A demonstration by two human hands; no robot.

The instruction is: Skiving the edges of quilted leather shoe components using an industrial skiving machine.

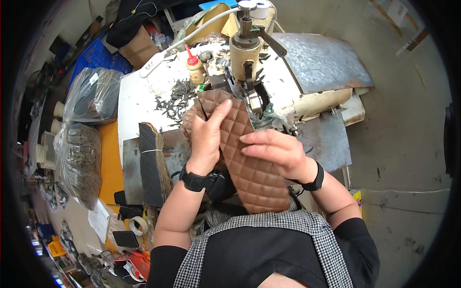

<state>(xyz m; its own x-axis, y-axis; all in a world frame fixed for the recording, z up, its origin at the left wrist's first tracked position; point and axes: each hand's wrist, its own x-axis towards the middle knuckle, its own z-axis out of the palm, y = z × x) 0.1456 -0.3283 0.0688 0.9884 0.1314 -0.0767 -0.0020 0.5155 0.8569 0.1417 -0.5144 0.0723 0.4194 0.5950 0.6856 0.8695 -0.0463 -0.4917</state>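
A long brown quilted leather piece (245,163) slants from the machine toward my apron. My left hand (209,137) grips its left edge near the upper end, the thumb lying on top and the other fingers hidden. My right hand (278,151) rests on the right edge, thumb out of sight, fingers stretched across the quilting. Another fold of brown quilted leather (191,126) shows left of my left hand. The piece's upper end lies at the foot of a cream-coloured leather-working machine (243,60), where the working parts are partly covered.
A tied stack of dark quilted pieces (152,156) lies left of my hands. Black scraps (178,102) and a red-capped bottle (194,67) are on the white tabletop. A metal sheet (321,60) stands at the back right. Plastic-wrapped bundles (79,161) sit at the left.
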